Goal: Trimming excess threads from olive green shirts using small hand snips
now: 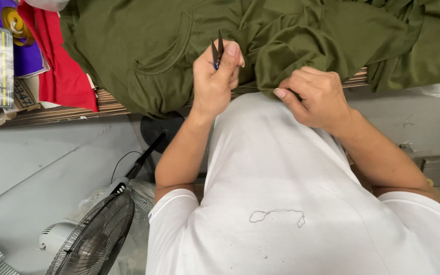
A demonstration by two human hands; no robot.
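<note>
A large olive-green garment [148, 46] lies bunched over the striped table edge in front of me. My left hand [215, 81] is closed around small dark thread snips [217, 50], blades pointing up over the fabric, thumb pressed on the handle. Just to its right, my right hand [317, 97] pinches a fold of the green garment at the table's edge. A loose grey thread [277, 216] lies curled on my white shirt below both hands.
Red cloth [64, 71], a purple item [24, 56] and a yellow tape roll [14, 20] sit at the table's far left. A black standing fan [100, 231] stands on the grey floor at lower left, its pole rising toward the table.
</note>
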